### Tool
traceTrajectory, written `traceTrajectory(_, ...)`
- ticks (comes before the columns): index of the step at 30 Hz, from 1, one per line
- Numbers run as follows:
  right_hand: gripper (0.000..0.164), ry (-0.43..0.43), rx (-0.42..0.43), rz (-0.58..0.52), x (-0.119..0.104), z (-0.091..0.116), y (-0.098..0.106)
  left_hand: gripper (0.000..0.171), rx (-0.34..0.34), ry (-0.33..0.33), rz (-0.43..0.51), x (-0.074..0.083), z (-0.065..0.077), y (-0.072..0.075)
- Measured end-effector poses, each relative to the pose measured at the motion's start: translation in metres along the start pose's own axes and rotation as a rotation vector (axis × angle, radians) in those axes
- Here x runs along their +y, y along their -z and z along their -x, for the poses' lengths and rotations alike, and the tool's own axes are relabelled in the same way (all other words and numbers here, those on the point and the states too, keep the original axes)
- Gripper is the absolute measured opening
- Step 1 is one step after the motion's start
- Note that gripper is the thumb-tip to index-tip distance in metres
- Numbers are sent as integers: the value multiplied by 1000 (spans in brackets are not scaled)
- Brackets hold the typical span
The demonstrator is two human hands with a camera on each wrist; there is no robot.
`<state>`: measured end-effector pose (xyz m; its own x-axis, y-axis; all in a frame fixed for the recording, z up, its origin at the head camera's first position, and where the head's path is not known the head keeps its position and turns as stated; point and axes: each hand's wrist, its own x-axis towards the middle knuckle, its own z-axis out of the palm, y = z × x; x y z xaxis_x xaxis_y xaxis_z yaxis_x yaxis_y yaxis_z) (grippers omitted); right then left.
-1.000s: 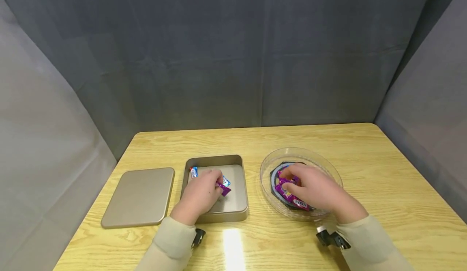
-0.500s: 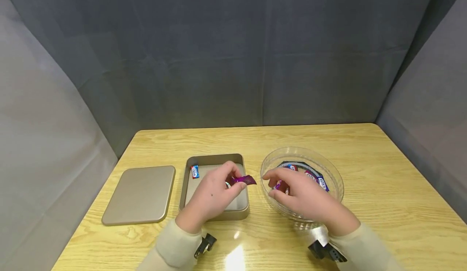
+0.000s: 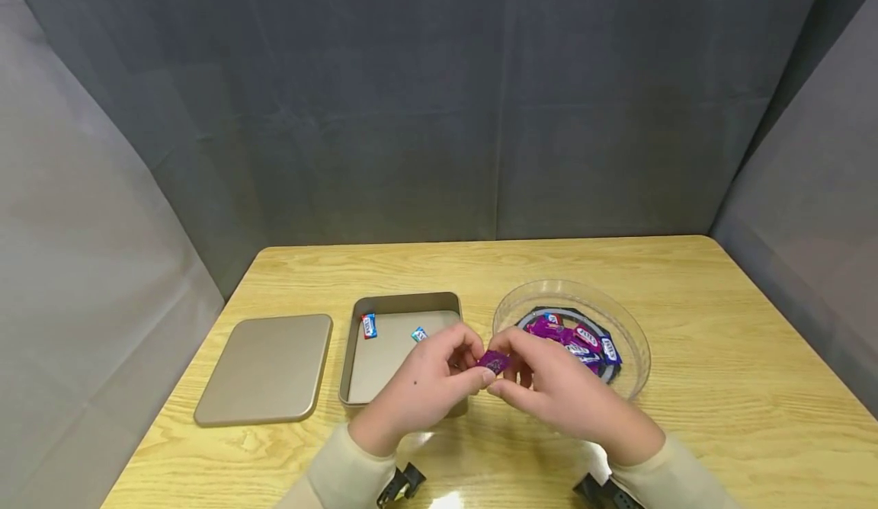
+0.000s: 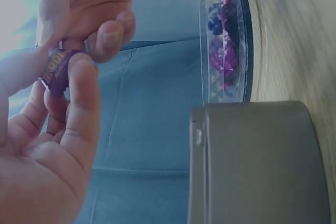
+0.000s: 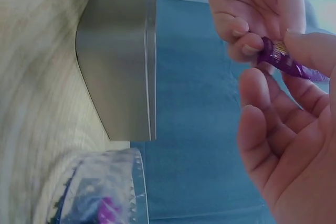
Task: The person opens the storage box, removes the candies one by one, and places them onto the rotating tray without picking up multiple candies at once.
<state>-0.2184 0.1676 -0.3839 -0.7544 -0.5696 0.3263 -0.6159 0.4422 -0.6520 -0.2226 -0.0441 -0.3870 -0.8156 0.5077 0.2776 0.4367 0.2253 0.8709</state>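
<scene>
In the head view a purple wrapped candy (image 3: 493,362) is held between both hands, just above the gap between the tin and the bowl. My left hand (image 3: 428,383) pinches it with thumb and forefinger, as the left wrist view shows with the candy (image 4: 55,71) at its fingertips. On its other side my right hand (image 3: 559,387) pinches the wrapper, thumb over the candy (image 5: 281,59) in the right wrist view. Below the left hand stands the open square tin (image 3: 380,364), with a red-and-blue candy (image 3: 369,325) and a light-blue one (image 3: 418,334) inside, the latter partly hidden.
A clear round bowl (image 3: 640,349) at the right holds several purple and blue candies (image 3: 549,329). The flat tin lid (image 3: 264,372) lies left of the tin on the wooden table (image 3: 720,356). A dark cloth (image 3: 384,97) hangs behind.
My left hand has lifted the purple candy out of the tin and moved right. My right hand has left the bowl, moved left and met it at the candy.
</scene>
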Motion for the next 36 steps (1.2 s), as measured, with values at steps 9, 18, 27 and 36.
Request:
traceTrajectory(9,14,-5,26,12,2,0,1,9,-20,-12,-67,-3,1,0)
traceTrajectory(18,10,-154,90,201,23,2,30,5,-16,-18,-205,-5,-2,2)
traceTrajectory(27,16,-370,47,359,56,9,61,4,20,7,-280,-10,-3,9)
traceTrajectory(36,28,-483,-96,408,81,13,56,5,67,84,-429,-17,-3,18)
